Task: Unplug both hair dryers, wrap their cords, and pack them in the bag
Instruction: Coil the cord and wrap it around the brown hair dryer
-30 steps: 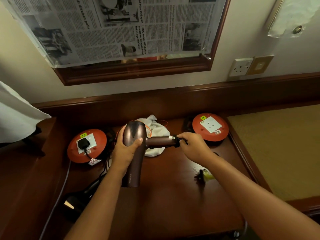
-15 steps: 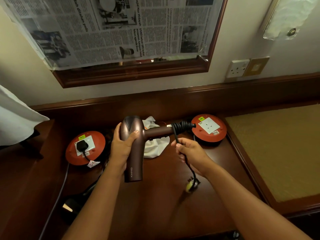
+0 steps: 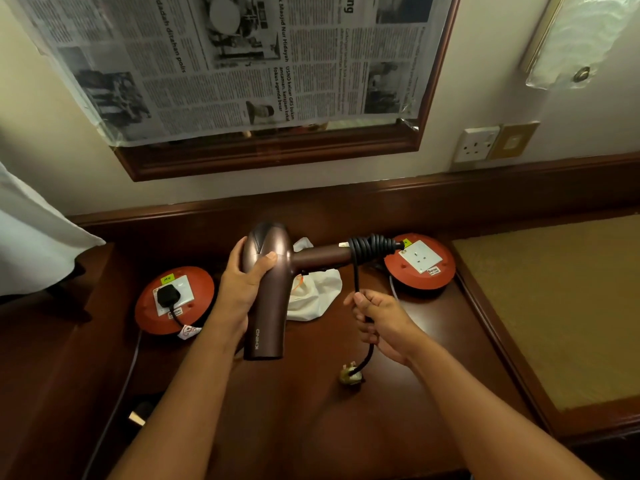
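Observation:
My left hand (image 3: pixel 244 291) grips the body of a brown hair dryer (image 3: pixel 268 271), held above the desk with its handle pointing right. Several turns of black cord (image 3: pixel 370 247) are coiled round the end of that handle. My right hand (image 3: pixel 379 322) grips the loose length of cord below the coil. The plug (image 3: pixel 351 375) dangles under my right hand, near the desk top. A white cloth bag (image 3: pixel 313 294) lies on the desk behind the dryer. A second, dark dryer (image 3: pixel 142 410) lies at the lower left, mostly in shadow.
Two red round socket reels stand on the dark wooden desk (image 3: pixel 311 427): the left reel (image 3: pixel 173 299) has a black plug in it, the right reel (image 3: pixel 420 263) has none. A wall socket (image 3: pixel 476 143) and a newspaper-covered mirror (image 3: pixel 242 64) are behind.
My right hand left the handle end and dropped down along the cord. The coil on the handle is now uncovered and the plug has lifted off the desk.

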The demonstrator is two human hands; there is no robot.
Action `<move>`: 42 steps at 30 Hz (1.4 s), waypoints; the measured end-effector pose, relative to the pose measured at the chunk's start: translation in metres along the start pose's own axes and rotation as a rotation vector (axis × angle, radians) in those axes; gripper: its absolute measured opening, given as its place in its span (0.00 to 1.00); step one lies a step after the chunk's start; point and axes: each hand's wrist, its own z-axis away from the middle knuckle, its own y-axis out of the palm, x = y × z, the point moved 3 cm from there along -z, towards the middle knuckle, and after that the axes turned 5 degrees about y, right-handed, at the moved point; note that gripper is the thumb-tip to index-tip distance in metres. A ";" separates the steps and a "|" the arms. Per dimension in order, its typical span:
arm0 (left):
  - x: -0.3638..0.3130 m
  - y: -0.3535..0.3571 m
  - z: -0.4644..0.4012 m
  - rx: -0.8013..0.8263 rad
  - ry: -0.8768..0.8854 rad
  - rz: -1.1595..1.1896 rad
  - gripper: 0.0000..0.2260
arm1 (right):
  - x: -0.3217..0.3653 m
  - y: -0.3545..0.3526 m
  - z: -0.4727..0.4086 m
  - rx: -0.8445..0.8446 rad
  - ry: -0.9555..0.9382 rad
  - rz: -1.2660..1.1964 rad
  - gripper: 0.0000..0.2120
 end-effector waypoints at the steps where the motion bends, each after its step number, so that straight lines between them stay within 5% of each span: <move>1: -0.001 -0.001 0.000 0.004 0.000 0.003 0.32 | -0.001 -0.001 -0.001 -0.001 -0.008 -0.017 0.11; 9: -0.009 -0.007 0.001 0.068 -0.028 0.029 0.29 | -0.001 -0.007 -0.006 -0.152 0.018 0.122 0.20; 17: -0.015 -0.013 0.006 0.150 -0.037 -0.005 0.24 | 0.011 -0.015 -0.013 -0.038 -0.056 0.096 0.09; 24: -0.016 -0.017 0.010 0.248 -0.082 0.046 0.41 | 0.030 -0.031 -0.023 -0.263 -0.061 0.627 0.16; 27: -0.017 -0.019 0.010 0.265 -0.083 0.019 0.46 | 0.037 -0.035 -0.023 -0.216 0.019 0.768 0.14; 29: -0.017 -0.020 0.011 0.291 -0.088 -0.002 0.45 | 0.047 -0.035 -0.017 -0.112 -0.055 0.650 0.14; 32: -0.016 -0.020 0.014 0.329 -0.089 -0.035 0.40 | 0.066 -0.039 -0.023 -0.026 -0.175 0.864 0.09; 35: -0.014 -0.020 0.015 0.341 -0.086 -0.048 0.42 | 0.079 -0.037 -0.031 -0.103 -0.220 1.116 0.03; 39: -0.011 -0.018 0.018 0.354 -0.056 -0.113 0.41 | 0.096 -0.035 -0.022 -0.284 -0.286 1.243 0.17; 42: -0.010 -0.015 0.019 0.346 -0.027 -0.167 0.41 | 0.103 -0.035 -0.022 -0.275 -0.299 1.332 0.17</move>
